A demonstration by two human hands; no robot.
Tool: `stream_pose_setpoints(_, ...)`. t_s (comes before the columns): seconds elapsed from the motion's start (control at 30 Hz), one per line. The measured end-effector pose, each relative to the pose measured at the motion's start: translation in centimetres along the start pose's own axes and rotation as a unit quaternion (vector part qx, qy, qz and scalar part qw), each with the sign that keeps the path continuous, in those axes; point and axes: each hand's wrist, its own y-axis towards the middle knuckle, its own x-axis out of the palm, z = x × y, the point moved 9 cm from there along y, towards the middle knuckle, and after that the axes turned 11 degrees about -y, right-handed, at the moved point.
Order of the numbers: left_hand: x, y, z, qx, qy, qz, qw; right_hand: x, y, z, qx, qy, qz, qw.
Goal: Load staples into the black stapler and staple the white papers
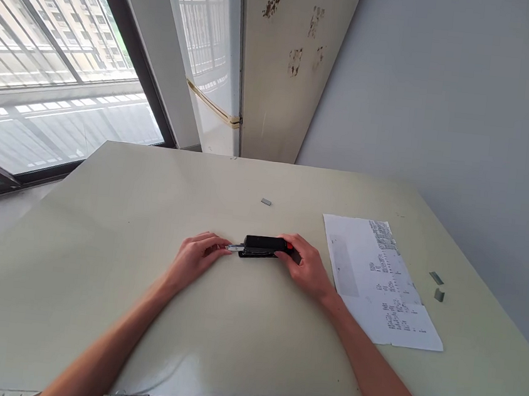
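Note:
A black stapler (262,245) lies sideways on the table in front of me. My right hand (302,265) grips its right end, near a small red part. From the stapler's left end sticks out a silver metal tray (236,247). The fingers of my left hand (199,255) pinch the tip of that tray. Whether staples sit inside the stapler is hidden. Beyond the stapler rests a short grey strip of staples (266,202), apart from both hands.
A printed sheet of paper (355,277) lies right of my right hand. Two small grey staple strips (436,278) are farther right on the pale table (97,256). Behind the table stand a fridge (275,98) and a wall, with a window (49,43) at the left.

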Motion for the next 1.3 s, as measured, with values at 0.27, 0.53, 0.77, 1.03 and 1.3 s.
stream_pose_setpoints(0.27,-0.2,0.4,0.0,-0.011,0.001,0.021,1.0,-0.1,0.2,0.4,0.015,0.004,0.003,1.0)
stream_pose_setpoints(0.53,-0.6,0.2,-0.6,0.008,-0.001,0.015,1.0,0.0,0.1,0.4,0.01,0.009,0.009,1.0)
stream_pose_setpoints(0.77,-0.4,0.0,-0.2,0.05,0.008,0.016,0.999,0.2,0.0,0.4,0.0,-0.001,0.007,1.0)
stream_pose_setpoints(1.03,-0.4,-0.1,0.1,0.074,0.011,0.018,0.997,0.1,0.0,0.1,-0.002,0.005,0.003,1.0)
stream_pose_setpoints(1.3,-0.1,-0.1,0.3,0.085,0.012,0.002,0.996,0.4,0.1,0.3,0.0,0.011,0.0,1.0)
